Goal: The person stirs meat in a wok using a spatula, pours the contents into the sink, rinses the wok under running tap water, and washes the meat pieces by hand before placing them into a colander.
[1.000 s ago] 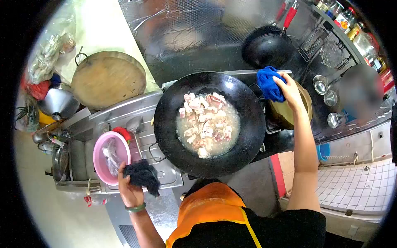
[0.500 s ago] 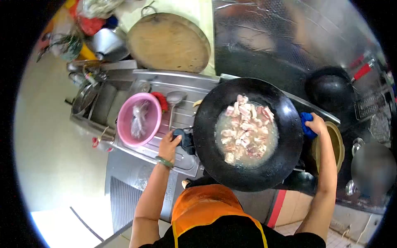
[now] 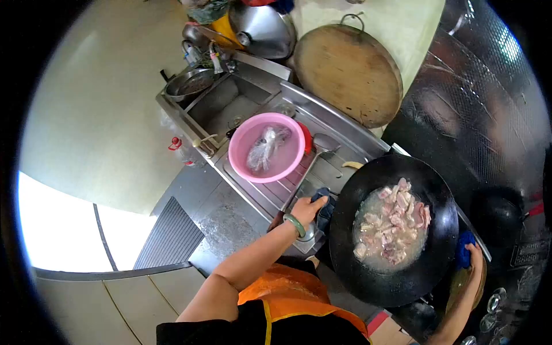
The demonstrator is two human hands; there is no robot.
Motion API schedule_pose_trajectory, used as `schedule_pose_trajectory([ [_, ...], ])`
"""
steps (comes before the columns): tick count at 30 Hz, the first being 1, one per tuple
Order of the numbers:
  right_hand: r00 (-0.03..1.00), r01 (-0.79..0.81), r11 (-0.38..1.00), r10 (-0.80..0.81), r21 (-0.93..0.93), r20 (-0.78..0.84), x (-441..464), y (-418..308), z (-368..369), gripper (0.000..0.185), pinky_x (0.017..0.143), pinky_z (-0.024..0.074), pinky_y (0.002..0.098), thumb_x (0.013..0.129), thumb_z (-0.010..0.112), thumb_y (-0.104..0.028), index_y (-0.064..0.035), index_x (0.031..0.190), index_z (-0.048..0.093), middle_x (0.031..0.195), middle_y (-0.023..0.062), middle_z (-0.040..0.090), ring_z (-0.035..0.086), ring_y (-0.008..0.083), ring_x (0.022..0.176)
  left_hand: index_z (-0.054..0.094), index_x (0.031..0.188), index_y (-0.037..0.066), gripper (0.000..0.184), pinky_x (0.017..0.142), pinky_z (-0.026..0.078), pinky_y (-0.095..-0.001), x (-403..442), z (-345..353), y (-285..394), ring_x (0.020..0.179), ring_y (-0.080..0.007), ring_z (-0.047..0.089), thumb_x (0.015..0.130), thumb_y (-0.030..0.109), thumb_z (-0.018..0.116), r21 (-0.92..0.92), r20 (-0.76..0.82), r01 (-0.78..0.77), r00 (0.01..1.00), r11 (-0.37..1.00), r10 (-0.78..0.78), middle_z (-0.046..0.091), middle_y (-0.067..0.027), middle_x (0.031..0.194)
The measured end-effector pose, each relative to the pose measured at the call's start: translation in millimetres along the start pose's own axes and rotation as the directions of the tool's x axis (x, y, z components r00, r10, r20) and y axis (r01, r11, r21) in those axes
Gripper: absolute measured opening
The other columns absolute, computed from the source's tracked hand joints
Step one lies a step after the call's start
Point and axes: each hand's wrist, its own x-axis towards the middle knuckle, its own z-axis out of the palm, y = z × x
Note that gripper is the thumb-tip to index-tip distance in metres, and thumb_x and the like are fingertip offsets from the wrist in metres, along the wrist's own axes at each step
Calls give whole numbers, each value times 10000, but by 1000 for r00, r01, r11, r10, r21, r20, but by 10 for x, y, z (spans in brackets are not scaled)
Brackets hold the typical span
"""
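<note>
A large black wok (image 3: pixel 382 290) holds pale pieces of chopped meat (image 3: pixel 397 221) in cloudy liquid. At its left side, my left hand (image 3: pixel 305 211) is closed on a dark blue cloth (image 3: pixel 325 206) at the handle; a green bangle circles the wrist. My right hand (image 3: pixel 475 259) grips the wok's right side through a bright blue cloth (image 3: pixel 464 248). Both handles are covered by the cloths. Left of the wok, a metal spatula (image 3: pixel 326 143) lies on the ribbed drainboard beside a pink basin (image 3: pixel 237 144) with a clear plastic bag (image 3: pixel 266 148) inside.
A steel sink (image 3: pixel 198 109) lies beyond the basin, with a metal pan (image 3: pixel 192 83) at its far corner. A round wooden board (image 3: pixel 348 75) leans at the back wall. Another dark wok (image 3: pixel 495 210) sits at right. A plastic bottle (image 3: pixel 183 152) hangs near the sink's front.
My view has turned toward the left, so the sink, basin and wok appear farther right and tilted. Both hands keep hold of the wok through the cloths.
</note>
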Motion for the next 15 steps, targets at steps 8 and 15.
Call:
schedule_pose_trajectory([
  [8,994,49,998,-52,32,93,-980,-1346,249,460,682,481,248,787,588,-215,-14,1201,564,902,13,626,585,121,739,615,1009,-58,294,685,510,-273,-490,-400,836,742,-127,612,892,211,645,-83,98,-74,992,994,82,653,-65,904],
  [15,989,148,982,-148,116,-11,-2480,-3028,1030,472,751,493,288,809,564,-188,-12,1246,528,1011,46,632,609,152,834,603,1001,-52,240,688,570,-316,-1396,-1622,2180,784,-188,674,892,161,629,-219,197,-160,959,962,204,672,-111,913],
])
